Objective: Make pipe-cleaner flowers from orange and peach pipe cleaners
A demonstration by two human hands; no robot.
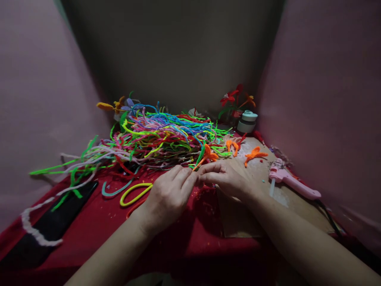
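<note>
My left hand (172, 188) and my right hand (224, 178) meet at the middle of the table, fingertips together. From between them rises an orange pipe cleaner flower (208, 154), its petals pointing up and right. My left fingers pinch its lower end, and my right fingertips press close against the same spot. A green pipe cleaner (201, 154) stands just behind the flower. Beside my left wrist lies a yellow pipe cleaner loop (135, 194). What the right fingertips hold, if anything, is hidden.
A big heap of coloured pipe cleaners (166, 135) lies behind my hands. On the cardboard (238, 222) at right are a pink glue gun (293, 180) and orange pipe cleaner pieces (255, 155). A lidded jar (247, 121) stands behind. A black flat object (50, 226) lies left.
</note>
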